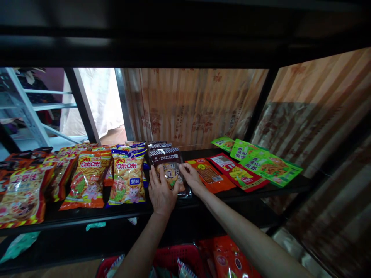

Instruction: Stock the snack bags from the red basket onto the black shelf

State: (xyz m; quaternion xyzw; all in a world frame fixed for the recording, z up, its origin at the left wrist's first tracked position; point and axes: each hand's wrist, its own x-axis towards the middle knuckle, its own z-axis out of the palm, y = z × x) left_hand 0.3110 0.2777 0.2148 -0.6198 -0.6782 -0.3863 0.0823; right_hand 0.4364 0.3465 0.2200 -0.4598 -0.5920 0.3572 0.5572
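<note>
A dark brown snack packet (165,158) with a clear window lies on top of similar packets on the black shelf. My left hand (162,193) rests on its left and lower part, fingers spread. At the packet's right edge is my right hand (193,179), its fingers bent together against the side; whether they pinch the edge is hard to make out. Just left stands a yellow and blue snack bag (127,173), and an orange packet (208,175) lies close by on the right.
More snack bags (87,177) fill the shelf's left side. A red packet (236,172) and green packets (269,166) lie to the right. Below the shelf (72,220) is a red basket (193,255). Dark uprights and an upper shelf frame the space.
</note>
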